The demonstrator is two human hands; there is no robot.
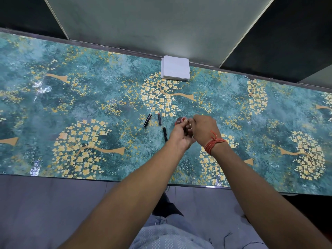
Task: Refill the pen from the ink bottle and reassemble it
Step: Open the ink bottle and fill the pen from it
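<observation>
Three pen parts lie apart on the teal flowered table: a black cap on the left, a short dark piece with a red tip in the middle, and a black barrel nearer to me. Just right of them both hands meet over a small dark ink bottle with a red spot on top. My left hand grips the bottle from the near side. My right hand closes over it from the right, hiding most of the bottle. A red thread band circles the right wrist.
A stack of white paper napkins sits at the table's far edge, against a pale wall panel. The table's near edge runs just above my lap.
</observation>
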